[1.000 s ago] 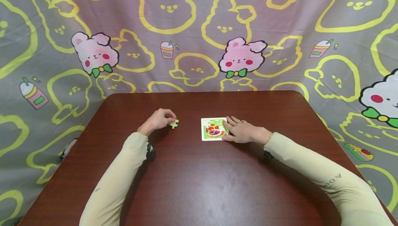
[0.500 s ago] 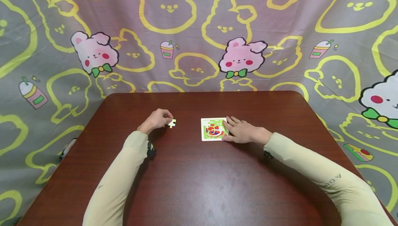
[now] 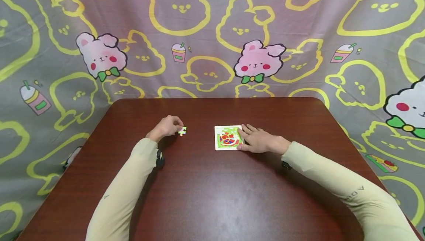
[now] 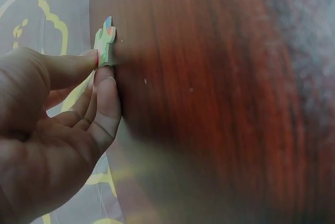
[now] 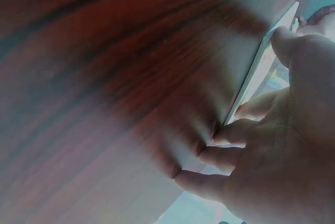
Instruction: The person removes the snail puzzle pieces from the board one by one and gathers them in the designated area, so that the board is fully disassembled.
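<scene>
Between thumb and fingers, my left hand (image 3: 167, 126) pinches a small green jigsaw puzzle piece (image 3: 183, 130). The left wrist view shows the piece (image 4: 105, 46) edge-on, its knobs sticking out past the fingertips. To the right, a square puzzle board (image 3: 227, 138) with a white border lies flat, printed with a red and blue picture on green. My right hand (image 3: 262, 140) rests along the board's right side, covering part of that edge. Its fingers are spread and fairly straight, some fingertips touching the tabletop in the right wrist view.
Both forearms reach across a dark reddish-brown wooden table (image 3: 206, 189). Behind it hangs a grey curtain (image 3: 199, 42) printed with yellow outlines and pink rabbits. A dark wrist strap (image 3: 160, 159) shows at the left cuff.
The puzzle piece has shifted slightly left and its angle has changed in my left hand's pinch. My right hand and the board have stayed put.
</scene>
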A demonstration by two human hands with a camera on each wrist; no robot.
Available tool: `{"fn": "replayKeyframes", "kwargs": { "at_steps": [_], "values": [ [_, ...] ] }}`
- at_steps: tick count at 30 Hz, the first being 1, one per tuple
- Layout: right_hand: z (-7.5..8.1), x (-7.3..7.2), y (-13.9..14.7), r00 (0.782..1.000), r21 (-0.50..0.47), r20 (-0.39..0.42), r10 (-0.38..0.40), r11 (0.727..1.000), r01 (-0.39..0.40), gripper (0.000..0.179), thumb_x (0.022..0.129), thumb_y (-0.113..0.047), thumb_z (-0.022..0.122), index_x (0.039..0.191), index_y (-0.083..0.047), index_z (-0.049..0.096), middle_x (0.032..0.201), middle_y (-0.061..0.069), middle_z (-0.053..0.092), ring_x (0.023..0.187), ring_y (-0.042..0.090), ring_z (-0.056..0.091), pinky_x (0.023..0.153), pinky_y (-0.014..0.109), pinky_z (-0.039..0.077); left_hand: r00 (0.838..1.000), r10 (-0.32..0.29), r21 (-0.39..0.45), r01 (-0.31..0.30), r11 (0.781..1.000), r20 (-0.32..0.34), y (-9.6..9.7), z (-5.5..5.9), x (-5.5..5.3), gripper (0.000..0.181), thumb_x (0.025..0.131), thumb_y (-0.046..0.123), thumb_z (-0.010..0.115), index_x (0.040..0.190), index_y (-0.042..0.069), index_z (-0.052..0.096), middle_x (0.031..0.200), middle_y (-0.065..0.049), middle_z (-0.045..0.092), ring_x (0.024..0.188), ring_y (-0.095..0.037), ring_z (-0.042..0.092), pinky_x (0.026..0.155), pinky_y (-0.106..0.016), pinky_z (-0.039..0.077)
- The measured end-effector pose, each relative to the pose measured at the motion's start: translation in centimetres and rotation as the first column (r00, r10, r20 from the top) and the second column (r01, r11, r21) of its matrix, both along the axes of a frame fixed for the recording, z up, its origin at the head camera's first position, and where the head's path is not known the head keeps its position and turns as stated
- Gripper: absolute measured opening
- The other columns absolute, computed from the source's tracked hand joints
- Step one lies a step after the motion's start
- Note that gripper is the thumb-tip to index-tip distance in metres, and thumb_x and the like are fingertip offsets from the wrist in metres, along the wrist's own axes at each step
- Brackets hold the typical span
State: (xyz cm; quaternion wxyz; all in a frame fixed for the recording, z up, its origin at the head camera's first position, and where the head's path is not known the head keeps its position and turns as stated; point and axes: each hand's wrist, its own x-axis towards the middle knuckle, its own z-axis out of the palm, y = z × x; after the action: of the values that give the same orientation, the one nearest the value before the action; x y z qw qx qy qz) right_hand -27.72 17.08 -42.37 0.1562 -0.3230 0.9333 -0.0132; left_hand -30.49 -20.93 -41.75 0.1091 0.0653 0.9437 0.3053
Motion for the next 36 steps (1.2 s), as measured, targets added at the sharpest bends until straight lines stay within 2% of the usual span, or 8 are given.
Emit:
{"fn": "replayKeyframes", "kwargs": {
  "at_steps": [3,8,14,19,24,29,31,36],
  "values": [
    [0.0,0.1,0.0,1.000,-0.005,-0.004,0.004,1.000,-0.004,0.084,0.097,-0.061,0.042,0.156,-0.006,0.019,0.162,0.022,0.015,0.150,0.043,0.015,0.113,0.064,0.025,1.000,-0.006,-0.023,0.006,1.000,-0.014,0.0,0.2,0.1,0.014,0.094,0.012,0.062,0.103,0.004,0.069,0.098,-0.011,0.070,0.079,-0.018,0.061,0.067,-0.026,0.051],
    [0.0,0.0,0.0,1.000,-0.004,-0.006,0.001,1.000,-0.001,0.084,0.097,-0.061,0.042,0.156,-0.006,0.020,0.162,0.022,0.016,0.150,0.042,0.015,0.114,0.063,0.025,0.999,0.014,-0.083,-0.018,0.996,-0.048,0.2,0.3,0.1,0.015,0.094,0.016,0.062,0.103,0.006,0.069,0.103,-0.012,0.069,0.092,-0.024,0.059,0.079,-0.034,0.048],
    [0.0,0.0,0.0,1.000,0.003,-0.003,-0.001,1.000,0.001,0.084,0.097,-0.062,0.042,0.156,-0.007,0.018,0.162,0.022,0.015,0.150,0.042,0.014,0.114,0.063,0.025,0.995,0.014,-0.083,-0.023,0.996,-0.099,0.9,0.2,0.0,0.018,0.097,0.018,0.058,0.105,0.005,0.067,0.103,-0.012,0.069,0.095,-0.025,0.061,0.087,-0.040,0.049],
    [-0.1,0.0,0.1,1.000,0.003,-0.011,0.005,1.000,-0.005,0.084,0.097,-0.062,0.042,0.156,-0.007,0.019,0.162,0.022,0.015,0.150,0.042,0.014,0.114,0.063,0.025,0.995,0.019,-0.033,-0.022,0.999,-0.099,2.0,0.4,0.0,0.019,0.099,0.020,0.055,0.108,0.007,0.066,0.105,-0.011,0.068,0.085,-0.020,0.065,0.078,-0.034,0.051],
    [-0.1,0.0,0.1,1.000,0.002,-0.012,0.008,1.000,-0.008,0.084,0.097,-0.061,0.042,0.156,-0.006,0.019,0.162,0.022,0.015,0.150,0.042,0.015,0.113,0.063,0.025,0.992,-0.001,-0.022,-0.002,1.000,-0.125,3.3,0.5,0.0,0.018,0.099,0.020,0.057,0.109,0.008,0.066,0.102,-0.010,0.068,0.079,-0.018,0.060,0.072,-0.028,0.048],
    [-0.1,0.0,0.0,1.000,-0.001,-0.009,0.007,1.000,-0.007,0.084,0.097,-0.062,0.042,0.156,-0.006,0.019,0.162,0.022,0.015,0.150,0.042,0.014,0.113,0.063,0.025,0.993,-0.008,0.006,0.009,1.000,-0.117,4.6,0.7,0.3,0.017,0.098,0.020,0.058,0.110,0.009,0.066,0.098,-0.011,0.066,0.064,-0.020,0.057,0.056,-0.030,0.049],
    [-0.1,0.0,0.0,1.000,0.000,-0.010,0.006,1.000,-0.006,0.084,0.097,-0.062,0.042,0.156,-0.007,0.019,0.162,0.022,0.015,0.150,0.042,0.014,0.114,0.063,0.025,0.993,-0.012,0.004,0.012,1.000,-0.115,5.2,0.8,0.3,0.017,0.098,0.021,0.058,0.110,0.011,0.066,0.102,-0.010,0.067,0.070,-0.021,0.060,0.060,-0.033,0.051],
    [-0.3,0.0,0.2,1.000,0.001,-0.016,0.004,1.000,-0.004,0.084,0.097,-0.062,0.041,0.156,-0.006,0.019,0.162,0.022,0.016,0.150,0.042,0.015,0.113,0.063,0.025,0.991,-0.031,-0.001,0.032,1.000,-0.127,6.8,1.2,0.5,0.018,0.098,0.023,0.059,0.110,0.012,0.066,0.110,-0.009,0.069,0.095,-0.022,0.063,0.085,-0.038,0.051]
  ]
}}
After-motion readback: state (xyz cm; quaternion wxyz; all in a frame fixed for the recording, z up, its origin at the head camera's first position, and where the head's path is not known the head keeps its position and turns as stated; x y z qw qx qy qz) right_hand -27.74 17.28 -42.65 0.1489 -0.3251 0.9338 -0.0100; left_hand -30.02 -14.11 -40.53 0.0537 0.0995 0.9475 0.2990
